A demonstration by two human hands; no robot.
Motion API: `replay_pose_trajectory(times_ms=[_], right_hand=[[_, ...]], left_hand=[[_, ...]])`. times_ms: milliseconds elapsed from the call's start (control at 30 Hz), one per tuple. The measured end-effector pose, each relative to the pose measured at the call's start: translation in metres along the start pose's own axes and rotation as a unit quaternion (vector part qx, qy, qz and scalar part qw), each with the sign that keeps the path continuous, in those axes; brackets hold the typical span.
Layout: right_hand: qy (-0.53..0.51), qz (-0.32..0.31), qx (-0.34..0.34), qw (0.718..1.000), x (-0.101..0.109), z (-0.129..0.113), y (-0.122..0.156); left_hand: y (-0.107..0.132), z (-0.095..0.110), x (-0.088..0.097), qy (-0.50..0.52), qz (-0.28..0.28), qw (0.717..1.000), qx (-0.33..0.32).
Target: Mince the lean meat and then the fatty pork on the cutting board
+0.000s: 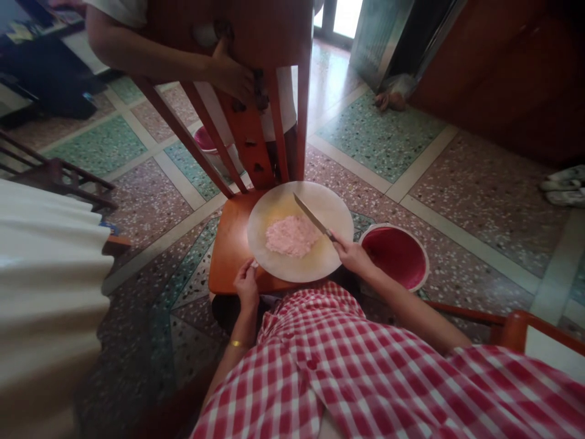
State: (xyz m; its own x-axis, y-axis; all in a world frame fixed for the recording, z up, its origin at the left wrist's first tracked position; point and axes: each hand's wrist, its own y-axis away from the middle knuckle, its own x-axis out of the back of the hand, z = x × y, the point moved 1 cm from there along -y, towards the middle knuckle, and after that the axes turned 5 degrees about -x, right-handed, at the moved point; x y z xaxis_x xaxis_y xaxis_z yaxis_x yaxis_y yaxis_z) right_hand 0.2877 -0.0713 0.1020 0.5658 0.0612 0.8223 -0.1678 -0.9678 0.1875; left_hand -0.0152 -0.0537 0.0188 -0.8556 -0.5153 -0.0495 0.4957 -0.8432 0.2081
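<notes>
My right hand (354, 255) is closed around the handle of a knife (313, 216). The blade slants up and left over a round, pale cutting board (331, 204). A flattened mound of pink minced meat (291, 236) lies on the board, beside and below the blade. By the board's lower left edge is my left hand (247, 283), its fingers pinched together. A small whitish bit shows at those fingertips, too small to name. The board rests on the seat of a wooden chair (228, 244).
A red-lined bucket (397, 256) stands on the floor at the right of the chair. Behind the slatted chair back (247, 134) is another person, whose hand (231, 73) touches it. A second bucket (223, 155) stands farther back. A pleated white cloth (46, 292) hangs at left.
</notes>
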Motion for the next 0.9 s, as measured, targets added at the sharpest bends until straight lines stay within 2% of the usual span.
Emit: replay_pose_trajectory(times_ms=[100, 167, 333, 500, 667, 833, 900], right_hand=[[-0.056, 0.043, 0.056, 0.996, 0.004, -0.006, 0.003], [-0.06, 0.056, 0.07, 0.994, 0.002, -0.007, 0.004], [-0.045, -0.005, 0.028, 0.999, -0.007, -0.003, 0.006], [-0.089, 0.021, 0.113, 0.989, -0.006, -0.015, 0.017], [-0.045, -0.049, 0.064, 0.996, -0.013, -0.017, 0.021], [-0.097, 0.016, 0.121, 0.988, -0.005, -0.027, 0.023], [-0.089, 0.004, 0.117, 0.989, -0.01, -0.027, 0.022]], left_hand=[[0.0, -0.001, -0.001, 0.015, -0.002, 1.0, -0.005], [-0.001, -0.001, 0.0, 0.013, 0.002, 1.0, -0.007], [0.001, 0.0, 0.002, -0.002, -0.001, 1.0, -0.003], [0.001, 0.002, 0.002, 0.001, 0.01, 1.0, 0.001], [0.0, 0.0, 0.005, -0.003, 0.013, 1.0, 0.003], [0.0, -0.002, 0.008, -0.001, 0.011, 1.0, -0.002], [0.0, -0.002, 0.008, 0.003, 0.016, 1.0, -0.001]])
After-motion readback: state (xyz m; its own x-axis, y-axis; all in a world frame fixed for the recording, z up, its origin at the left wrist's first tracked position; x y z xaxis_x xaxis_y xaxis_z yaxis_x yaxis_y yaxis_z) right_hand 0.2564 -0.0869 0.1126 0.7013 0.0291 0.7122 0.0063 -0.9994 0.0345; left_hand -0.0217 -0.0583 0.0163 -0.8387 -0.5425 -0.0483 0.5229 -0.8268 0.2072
